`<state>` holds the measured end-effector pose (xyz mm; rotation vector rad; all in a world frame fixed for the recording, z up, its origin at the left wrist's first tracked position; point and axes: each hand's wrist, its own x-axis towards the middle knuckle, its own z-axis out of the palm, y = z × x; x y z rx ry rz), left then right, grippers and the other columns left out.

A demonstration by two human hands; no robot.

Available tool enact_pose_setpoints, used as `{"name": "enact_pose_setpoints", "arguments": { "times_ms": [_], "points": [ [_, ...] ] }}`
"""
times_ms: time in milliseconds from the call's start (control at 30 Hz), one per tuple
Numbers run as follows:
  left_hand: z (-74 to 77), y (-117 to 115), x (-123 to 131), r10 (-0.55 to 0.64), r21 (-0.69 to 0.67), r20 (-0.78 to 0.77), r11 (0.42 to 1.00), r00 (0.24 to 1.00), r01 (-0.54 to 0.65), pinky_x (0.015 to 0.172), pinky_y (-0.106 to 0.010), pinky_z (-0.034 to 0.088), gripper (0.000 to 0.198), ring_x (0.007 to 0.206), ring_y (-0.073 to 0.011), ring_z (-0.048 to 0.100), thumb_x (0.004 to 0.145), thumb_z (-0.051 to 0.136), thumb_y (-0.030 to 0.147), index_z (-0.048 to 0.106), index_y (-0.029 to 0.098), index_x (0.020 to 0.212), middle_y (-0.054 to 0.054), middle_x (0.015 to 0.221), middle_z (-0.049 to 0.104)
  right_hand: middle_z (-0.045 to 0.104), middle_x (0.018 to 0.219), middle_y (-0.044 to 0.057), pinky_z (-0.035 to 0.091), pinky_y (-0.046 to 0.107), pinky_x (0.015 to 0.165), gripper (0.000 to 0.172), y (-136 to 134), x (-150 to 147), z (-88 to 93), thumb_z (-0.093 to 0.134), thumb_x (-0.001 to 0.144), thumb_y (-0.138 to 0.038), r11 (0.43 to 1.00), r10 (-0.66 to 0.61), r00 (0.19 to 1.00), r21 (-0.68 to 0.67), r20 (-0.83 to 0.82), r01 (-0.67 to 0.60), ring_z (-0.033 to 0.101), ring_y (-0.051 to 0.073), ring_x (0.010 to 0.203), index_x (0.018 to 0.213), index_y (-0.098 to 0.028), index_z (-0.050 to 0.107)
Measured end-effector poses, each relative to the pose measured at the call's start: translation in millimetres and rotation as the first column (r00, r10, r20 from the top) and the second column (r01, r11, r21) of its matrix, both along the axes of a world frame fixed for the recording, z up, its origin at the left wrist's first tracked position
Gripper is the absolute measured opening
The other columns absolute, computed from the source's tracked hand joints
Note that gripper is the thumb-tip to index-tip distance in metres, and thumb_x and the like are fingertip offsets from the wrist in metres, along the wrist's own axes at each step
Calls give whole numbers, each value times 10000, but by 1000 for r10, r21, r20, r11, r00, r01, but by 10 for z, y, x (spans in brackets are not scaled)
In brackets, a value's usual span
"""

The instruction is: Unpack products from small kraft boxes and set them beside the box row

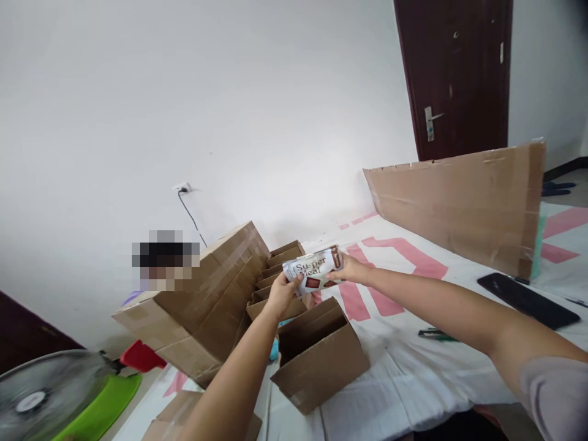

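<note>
My left hand [283, 293] and my right hand [350, 269] grip opposite ends of a white and brown food pouch [316, 268] printed "Super Meal". The pouch is held up off the table, its printed front facing me. Just below it stands a small open cardboard box [324, 373], its inside dark, so I cannot tell what it holds. Behind my left hand, several more small open cardboard boxes [287, 251] stand in a row. Something blue [274, 349] shows partly between the near box and my left forearm.
A large cardboard box [220, 288] stands left of the row, with a person [158, 269] behind it. At right are an upright cardboard sheet [459, 202], a dark phone-shaped slab [528, 300] and a green-handled cutter [436, 334]. A fan [50, 398] stands at lower left.
</note>
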<state>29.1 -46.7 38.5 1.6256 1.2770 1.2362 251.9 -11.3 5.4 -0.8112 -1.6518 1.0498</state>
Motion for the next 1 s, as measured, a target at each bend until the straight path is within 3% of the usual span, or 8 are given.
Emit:
{"name": "enact_pose_setpoints", "arguments": {
  "times_ms": [200,300,367,533,633,800,900,1000],
  "points": [
    [-312,-926,163,-26,238,-187,969,982,70,1080,-437,385,365,1280,-260,479,786,671,328,588,217,1124,-114,1311,566,741,1014,130,516,469,905,579,-392,700,-470,845,566,-452,980,136,971,-117,-198,-161,687,303,975,1012,-132,661],
    [-667,-1465,113,-95,418,-681,764,726,492,1023,-411,446,315,1239,-231,519,843,520,136,595,214,1139,-123,1254,608,747,1005,130,512,463,915,517,-598,1151,-877,869,553,-341,933,94,939,-299,-331,-199,695,303,968,999,-144,698],
    [-960,-1671,88,-16,438,-811,646,585,625,960,-390,479,260,1176,-242,567,802,546,134,624,212,1037,-94,1106,688,746,1016,133,515,459,907,495,-714,1336,-1135,869,566,-326,877,77,921,-413,-381,-245,699,307,961,1004,-154,713],
    [-1564,-1721,102,354,780,-603,449,715,436,1059,-379,348,168,1090,-195,618,807,556,111,664,238,831,-29,952,740,713,1127,162,491,474,946,545,-875,1287,-1503,874,570,-377,807,81,875,-483,-478,-339,668,337,1055,1048,-173,711],
    [-1627,-1670,80,437,791,-596,461,674,401,1094,-396,297,209,1105,-195,618,809,562,106,680,259,886,-24,959,741,705,1155,151,497,485,937,547,-894,1003,-1593,861,594,-393,791,57,841,-489,-538,-367,665,327,1068,1072,-187,691],
    [-1456,-1623,-104,489,721,-685,565,541,402,1084,-391,272,285,1164,-238,579,786,595,108,688,279,994,-40,1023,716,737,1064,135,515,463,936,460,-966,271,-1691,801,703,-424,712,128,762,-476,-635,-516,707,282,973,1060,-158,687],
    [-1464,-1593,-255,561,730,-655,643,505,233,1110,-440,220,330,1209,-265,538,782,603,90,677,294,1029,-57,1078,685,744,1037,134,516,453,949,491,-1015,-185,-1734,784,729,-452,667,131,711,-469,-691,-579,716,274,957,1091,-140,674],
    [-1658,-1603,-420,687,756,-611,654,393,32,1095,-577,204,316,1285,-346,463,785,608,123,646,299,1046,-90,1218,626,747,1031,126,517,464,955,522,-991,-502,-1774,806,698,-436,661,61,659,-464,-749,-589,713,281,971,1101,-139,661]
  ]
}}
